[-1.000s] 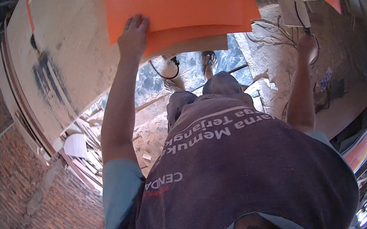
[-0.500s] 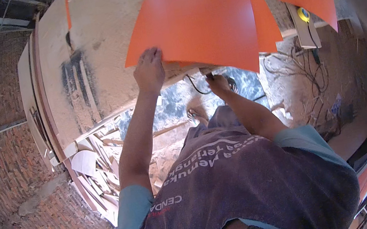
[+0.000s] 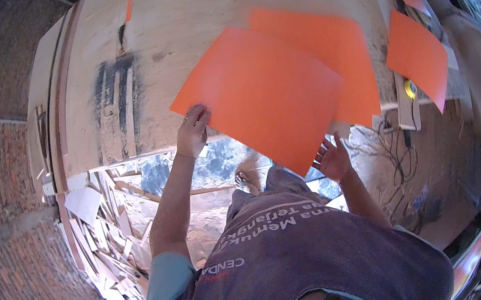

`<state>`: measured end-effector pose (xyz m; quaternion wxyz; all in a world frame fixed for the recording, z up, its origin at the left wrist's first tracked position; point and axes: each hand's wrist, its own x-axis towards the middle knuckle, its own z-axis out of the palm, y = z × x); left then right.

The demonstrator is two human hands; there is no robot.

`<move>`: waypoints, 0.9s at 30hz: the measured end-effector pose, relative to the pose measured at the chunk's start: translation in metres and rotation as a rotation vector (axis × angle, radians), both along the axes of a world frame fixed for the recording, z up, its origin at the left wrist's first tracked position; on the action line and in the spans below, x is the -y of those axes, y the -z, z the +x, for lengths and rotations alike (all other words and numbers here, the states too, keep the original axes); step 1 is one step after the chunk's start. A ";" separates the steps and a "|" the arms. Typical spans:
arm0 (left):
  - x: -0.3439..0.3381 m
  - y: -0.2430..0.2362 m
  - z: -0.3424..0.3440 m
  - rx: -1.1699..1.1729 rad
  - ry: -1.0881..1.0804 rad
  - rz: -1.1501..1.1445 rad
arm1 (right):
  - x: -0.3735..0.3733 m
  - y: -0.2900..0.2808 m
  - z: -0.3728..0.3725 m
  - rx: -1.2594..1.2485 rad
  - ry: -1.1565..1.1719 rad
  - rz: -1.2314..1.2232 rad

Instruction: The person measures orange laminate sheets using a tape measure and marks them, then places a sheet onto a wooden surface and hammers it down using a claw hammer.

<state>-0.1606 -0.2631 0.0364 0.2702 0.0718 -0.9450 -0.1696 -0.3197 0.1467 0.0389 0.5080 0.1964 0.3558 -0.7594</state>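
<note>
A flat orange sheet [image 3: 263, 95] is lifted and turned at a slant over the front edge of the worktable [image 3: 197, 4]. My left hand [image 3: 193, 132] pinches its left corner, with the thumb on top. At its near right corner, my right hand [image 3: 335, 163] is held with fingers spread, the fingertips at the sheet's edge. Whether those fingers touch the sheet is hard to tell. Partly covered by it, a second orange sheet [image 3: 354, 67] lies on the tabletop.
More orange pieces [image 3: 419, 56] lie at the right, near a yellow tape measure [image 3: 410, 89] on a narrow board. Black-stained slots [image 3: 119, 107] and an orange strip [image 3: 131, 0] mark the table's left. Wood offcuts [image 3: 110, 248] pile below left; cables [image 3: 400, 155] tangle at right.
The upper orange sheet has turned, its near corner swinging toward me over the table edge, exposing more of the lower sheet. My right hand has come up from below the edge to the sheet's corner.
</note>
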 end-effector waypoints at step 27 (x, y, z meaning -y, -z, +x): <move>0.045 0.024 0.418 0.269 -1.285 0.586 | 0.191 0.055 0.123 -0.583 -1.177 0.592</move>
